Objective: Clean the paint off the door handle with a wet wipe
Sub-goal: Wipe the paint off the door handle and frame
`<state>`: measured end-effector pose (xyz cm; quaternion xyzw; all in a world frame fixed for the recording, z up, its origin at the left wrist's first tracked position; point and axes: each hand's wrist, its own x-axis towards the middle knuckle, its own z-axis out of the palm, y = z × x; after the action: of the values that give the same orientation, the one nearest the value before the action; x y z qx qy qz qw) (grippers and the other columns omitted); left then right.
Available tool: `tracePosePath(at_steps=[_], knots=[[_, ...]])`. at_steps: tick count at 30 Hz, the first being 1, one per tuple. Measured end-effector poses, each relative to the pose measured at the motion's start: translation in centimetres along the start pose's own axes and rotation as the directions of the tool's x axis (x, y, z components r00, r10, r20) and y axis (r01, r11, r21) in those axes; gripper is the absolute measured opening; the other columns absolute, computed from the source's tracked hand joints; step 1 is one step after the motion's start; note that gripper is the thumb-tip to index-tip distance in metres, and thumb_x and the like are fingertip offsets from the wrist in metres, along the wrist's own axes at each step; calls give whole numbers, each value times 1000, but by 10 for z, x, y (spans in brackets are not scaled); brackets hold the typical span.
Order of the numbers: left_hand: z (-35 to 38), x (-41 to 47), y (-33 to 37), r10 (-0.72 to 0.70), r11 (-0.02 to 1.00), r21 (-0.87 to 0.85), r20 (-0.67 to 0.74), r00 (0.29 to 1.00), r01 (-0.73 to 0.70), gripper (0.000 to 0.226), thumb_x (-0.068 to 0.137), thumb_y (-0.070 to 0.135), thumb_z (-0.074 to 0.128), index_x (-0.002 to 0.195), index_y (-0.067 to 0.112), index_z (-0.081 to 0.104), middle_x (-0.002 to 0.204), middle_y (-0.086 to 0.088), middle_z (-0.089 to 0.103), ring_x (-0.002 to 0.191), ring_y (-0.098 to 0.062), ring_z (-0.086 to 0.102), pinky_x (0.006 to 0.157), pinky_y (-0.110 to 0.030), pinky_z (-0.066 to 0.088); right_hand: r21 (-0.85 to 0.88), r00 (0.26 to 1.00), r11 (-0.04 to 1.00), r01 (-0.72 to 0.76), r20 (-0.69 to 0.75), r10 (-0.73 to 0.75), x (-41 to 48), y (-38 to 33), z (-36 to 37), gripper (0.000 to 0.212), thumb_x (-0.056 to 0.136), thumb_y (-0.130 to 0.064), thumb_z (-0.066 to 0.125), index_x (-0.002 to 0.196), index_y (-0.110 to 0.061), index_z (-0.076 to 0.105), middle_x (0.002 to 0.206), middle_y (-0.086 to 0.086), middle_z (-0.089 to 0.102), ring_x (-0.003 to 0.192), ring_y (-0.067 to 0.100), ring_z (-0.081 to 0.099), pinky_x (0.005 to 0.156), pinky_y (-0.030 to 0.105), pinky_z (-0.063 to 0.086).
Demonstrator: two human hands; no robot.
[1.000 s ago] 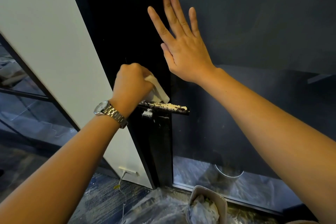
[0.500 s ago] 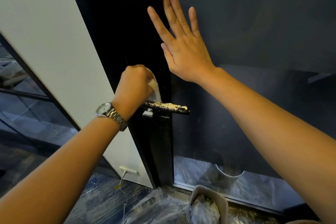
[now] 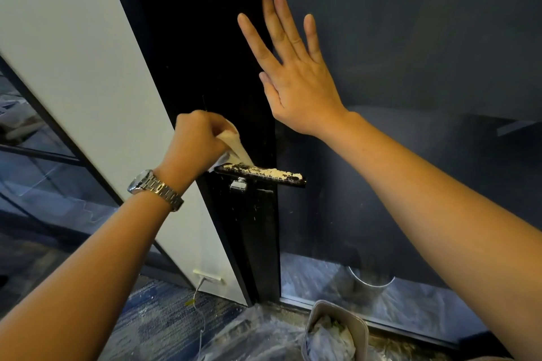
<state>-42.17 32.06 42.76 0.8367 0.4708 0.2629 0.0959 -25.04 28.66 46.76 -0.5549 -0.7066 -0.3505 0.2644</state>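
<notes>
A black lever door handle [image 3: 264, 175] juts from the edge of a black door [image 3: 205, 47]; pale cream paint crusts its top, thickest toward the right tip. My left hand [image 3: 196, 141], with a metal watch on the wrist, is closed around a folded white wet wipe [image 3: 236, 146]. The wipe's lower end touches the handle's left end. My right hand [image 3: 293, 73] lies flat with fingers spread against the dark glass panel above and to the right of the handle.
A white wall panel [image 3: 73, 53] stands left of the door. A grey waste bin [image 3: 337, 331] holding crumpled wipes sits on the plastic-sheeted floor [image 3: 249, 337] below the handle. A dark glass wall [image 3: 410, 38] fills the right side.
My left hand has drawn the wipe leftward along the handle, from near its middle to its left end, baring more of the paint-crusted top. The right hand has stayed put.
</notes>
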Motion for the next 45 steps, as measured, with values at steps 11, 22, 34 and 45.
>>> tracePosePath(at_steps=[11, 22, 34, 45], knots=[[-14, -2, -5, 133, 983, 100, 175, 975, -152, 22, 84, 14, 62, 105, 8, 69, 96, -13, 68, 78, -17, 51, 78, -22, 39, -5, 1000, 1000, -5, 13, 5, 0, -1, -1, 59, 92, -20, 33, 148, -13, 17, 154, 21, 13, 144, 34, 9, 113, 43, -5], [-16, -1, -10, 72, 994, 72, 155, 985, -84, 18, 82, 17, 64, 92, 4, 71, 72, -3, 58, 57, -13, 46, 58, -14, 36, 14, 1000, 1000, -3, 13, 2, 0, -1, -1, 57, 93, -20, 32, 148, -13, 17, 154, 22, 13, 144, 34, 9, 113, 43, -6], [5, -15, -12, 56, 998, -3, 18, 998, -56, 30, 84, 3, 58, 113, 8, 64, 105, -15, 66, 76, -23, 59, 57, -9, 43, -24, 1000, 1000, -8, 13, 8, 0, -1, 1, 59, 92, -22, 34, 148, -14, 16, 154, 21, 13, 144, 34, 9, 113, 43, -5], [5, -12, -5, 206, 977, 43, 75, 976, -210, 27, 83, 9, 62, 109, 3, 65, 111, -14, 65, 91, -23, 61, 76, -18, 45, -24, 1000, 1000, -12, 24, 12, 0, -2, 0, 59, 92, -23, 32, 148, -14, 15, 155, 20, 11, 144, 33, 7, 112, 40, -11]])
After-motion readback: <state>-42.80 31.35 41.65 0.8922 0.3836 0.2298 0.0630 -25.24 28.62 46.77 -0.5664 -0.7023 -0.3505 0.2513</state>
